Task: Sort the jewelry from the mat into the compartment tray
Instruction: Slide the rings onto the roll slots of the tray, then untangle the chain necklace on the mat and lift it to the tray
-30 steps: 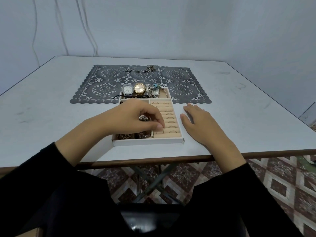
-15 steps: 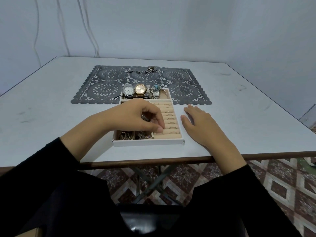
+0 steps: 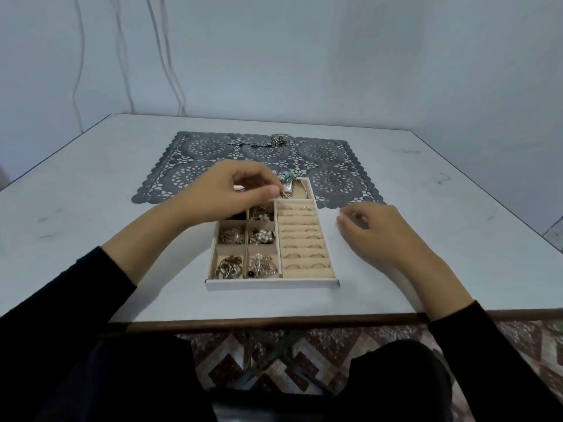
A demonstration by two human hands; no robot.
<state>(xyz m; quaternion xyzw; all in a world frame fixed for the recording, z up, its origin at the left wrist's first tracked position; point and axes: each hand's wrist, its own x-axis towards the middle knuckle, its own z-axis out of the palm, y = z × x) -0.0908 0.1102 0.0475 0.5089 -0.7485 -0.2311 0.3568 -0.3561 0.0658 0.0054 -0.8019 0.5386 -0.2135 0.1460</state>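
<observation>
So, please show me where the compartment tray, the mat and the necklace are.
compartment tray (image 3: 271, 284): head view, near front wall.
mat (image 3: 332, 181): head view, right lace circle.
necklace (image 3: 259, 144): head view, middle of chain.

Matt lacy mat (image 3: 332, 181), shiny metal jewelry (image 3: 229, 268), velvety tray (image 3: 271, 284), smooth table (image 3: 91, 208)

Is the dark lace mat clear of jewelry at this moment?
No, a metal chain lies on the mat near its far edge, beyond the compartment tray.
</observation>
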